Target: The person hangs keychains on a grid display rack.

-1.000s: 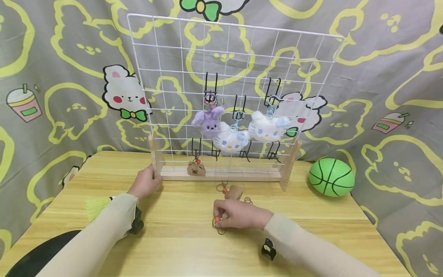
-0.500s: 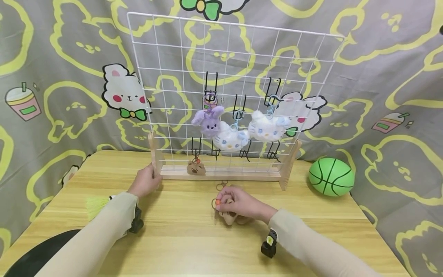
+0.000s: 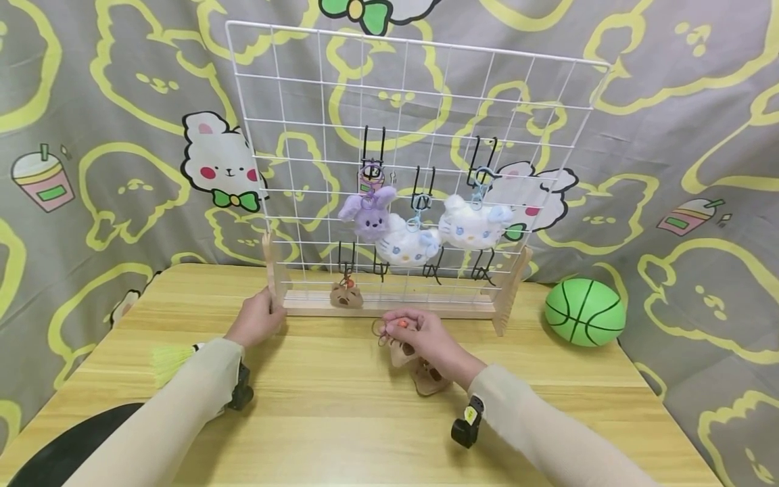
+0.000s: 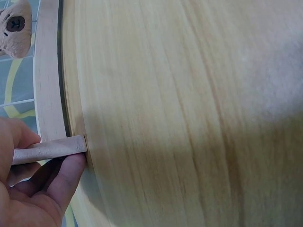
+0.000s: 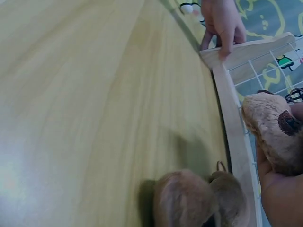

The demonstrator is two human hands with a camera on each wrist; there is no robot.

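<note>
My left hand [image 3: 252, 320] grips the left wooden foot [image 4: 52, 149] of a white wire grid rack, thumb on one side and fingers on the other. Near the middle of the rack's base, my right hand [image 3: 432, 340] pinches a brown plush keychain [image 3: 403, 354] by its orange bead and ring. In the right wrist view the held plush [image 5: 272, 127] hangs in front of the grid. Two more brown plush keychains [image 5: 184, 201] lie on the table under that hand, one partly hidden. Another brown plush keychain [image 3: 346, 297] hangs from a lower-left black hook.
A purple plush keychain [image 3: 371, 220] and two white cat plush keychains [image 3: 471, 226] hang on upper hooks. Lower right black hooks [image 3: 483, 270] stick out. A green ball [image 3: 584, 312] stands at the right, a yellow fringed thing [image 3: 172, 363] and a black round object [image 3: 67, 446] at the left.
My right hand has lifted the brown plush keychain from the table and moved it away from me toward the rack's base. The left hand stays on the wooden foot.
</note>
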